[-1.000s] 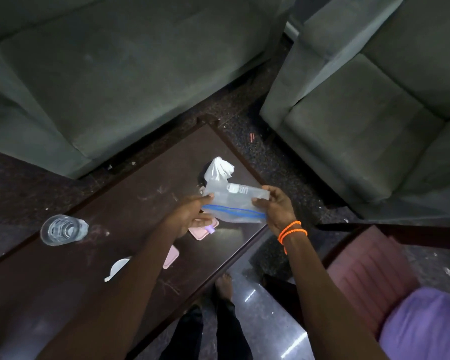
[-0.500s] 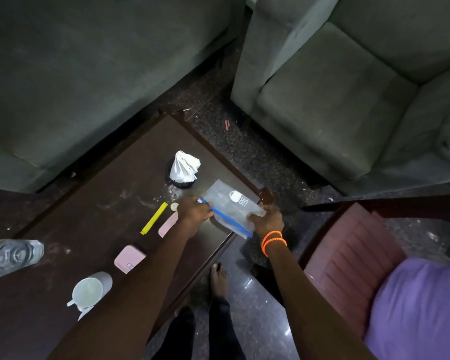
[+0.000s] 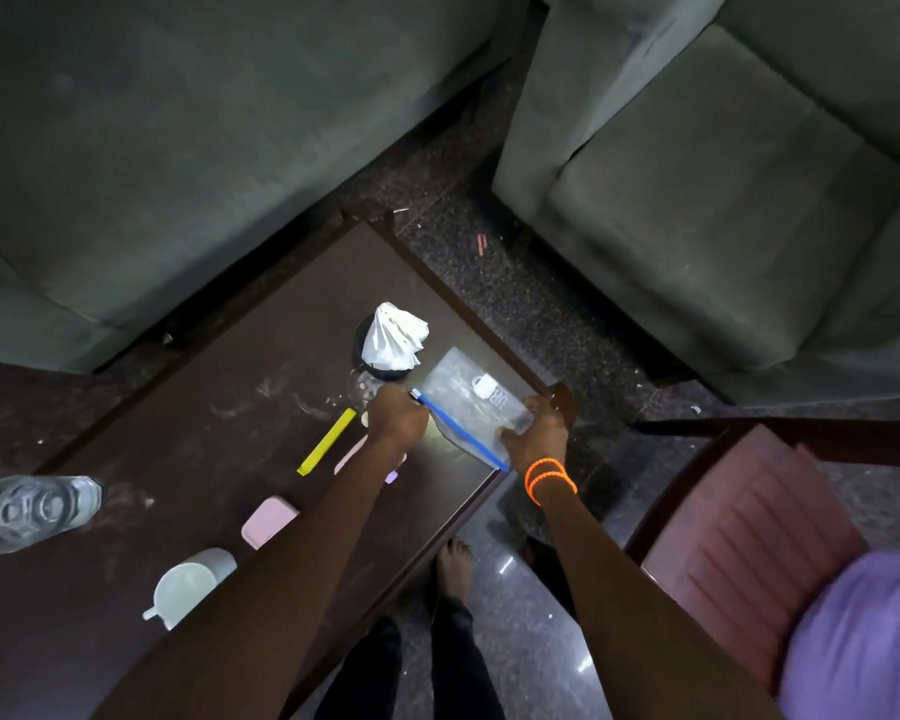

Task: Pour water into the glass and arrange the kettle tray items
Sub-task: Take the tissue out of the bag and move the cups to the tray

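Note:
A clear zip bag (image 3: 471, 402) with a blue seal strip lies on the right end of the dark wooden table (image 3: 188, 387). My left hand (image 3: 397, 419) pinches the seal's left end and my right hand (image 3: 536, 433), with orange bands at the wrist, grips its right end. A clear glass (image 3: 32, 511) stands at the table's left. Near the front edge is a white mug (image 3: 191, 584). Behind the bag, a white napkin (image 3: 393, 337) sticks up from a dark holder.
On the table lie a yellow stick (image 3: 327, 441) and pink packets (image 3: 268, 521), one partly under my left arm. Green sofas (image 3: 697, 210) stand behind and to the right. A pink chair (image 3: 749, 532) with a purple cushion is at right. My feet are below the table edge.
The bag has come down from mid-air onto the table, still held at both ends. My view has swung left and closer, bringing the mug and yellow stick into sight.

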